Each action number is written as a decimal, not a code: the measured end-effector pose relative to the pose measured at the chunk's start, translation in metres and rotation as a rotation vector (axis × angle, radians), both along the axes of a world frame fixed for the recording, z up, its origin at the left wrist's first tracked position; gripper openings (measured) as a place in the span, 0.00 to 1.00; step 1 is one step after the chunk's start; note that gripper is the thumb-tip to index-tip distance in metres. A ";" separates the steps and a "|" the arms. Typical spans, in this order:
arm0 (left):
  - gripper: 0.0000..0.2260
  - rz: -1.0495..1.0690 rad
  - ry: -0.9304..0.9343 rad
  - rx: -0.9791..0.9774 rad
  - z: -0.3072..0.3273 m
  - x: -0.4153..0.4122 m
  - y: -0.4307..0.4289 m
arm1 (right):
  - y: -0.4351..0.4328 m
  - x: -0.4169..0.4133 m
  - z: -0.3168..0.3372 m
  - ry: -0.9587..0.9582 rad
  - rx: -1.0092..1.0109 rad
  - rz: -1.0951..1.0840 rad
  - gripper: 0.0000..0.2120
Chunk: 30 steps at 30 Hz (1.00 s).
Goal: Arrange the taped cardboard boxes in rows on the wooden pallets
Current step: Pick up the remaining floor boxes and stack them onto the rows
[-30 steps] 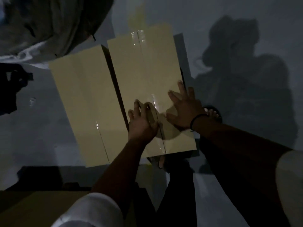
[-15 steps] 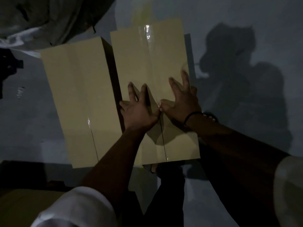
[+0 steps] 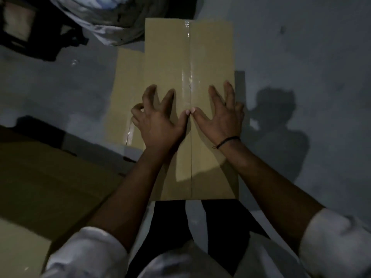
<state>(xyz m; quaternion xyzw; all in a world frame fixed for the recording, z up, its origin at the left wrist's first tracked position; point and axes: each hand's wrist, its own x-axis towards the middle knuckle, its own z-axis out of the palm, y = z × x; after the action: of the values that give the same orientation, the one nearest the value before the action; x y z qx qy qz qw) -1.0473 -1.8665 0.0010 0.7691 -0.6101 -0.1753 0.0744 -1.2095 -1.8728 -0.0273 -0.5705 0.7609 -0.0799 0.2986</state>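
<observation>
taped cardboard box [image 3: 188, 63] sits directly under both hands, long axis running away from the person, clear tape seam [image 3: 189, 83] down the middle of its top. near end is just above the person's dark trousers [image 3: 170, 221].

left hand [image 3: 158, 122] and right hand [image 3: 220, 120] lie palm-down on the box top, one each side of the seam. fingers splayed, pressing on the cardboard, gripping nothing. thumb tips meet on the seam. outer fingers of each hand bend at the box's side edges. black band [image 3: 227, 141] on the right wrist.

second cardboard box [image 3: 128, 87] just left of the left hand, lower in the view, partly covered by the first box's left edge. can't tell if the first box rests on it or stands beside it. strip of tape glints on it near the left little finger.

more cardboard [image 3: 40, 177] left of the left forearm, in shadow. grey floor [image 3: 301, 47] on both sides. pale crumpled bundle [image 3: 108, 19] beyond the fingertips, to the left; dark object [image 3: 40, 37] further left, too dim to identify. shadow [image 3: 279, 125] on the floor right of the right hand. white sleeves [image 3: 86, 253] at the near edge.
</observation>
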 end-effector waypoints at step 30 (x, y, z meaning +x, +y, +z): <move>0.33 1.064 -0.243 -0.497 0.320 0.116 0.573 | 0.414 0.230 0.362 -0.248 -0.593 1.280 0.37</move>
<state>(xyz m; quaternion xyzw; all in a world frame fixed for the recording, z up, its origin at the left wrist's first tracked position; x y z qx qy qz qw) -0.9312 -1.2934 0.3210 0.9431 -0.1682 0.1230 0.2592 -0.9795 -1.4592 0.3344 -0.9489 0.1837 -0.1566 0.2034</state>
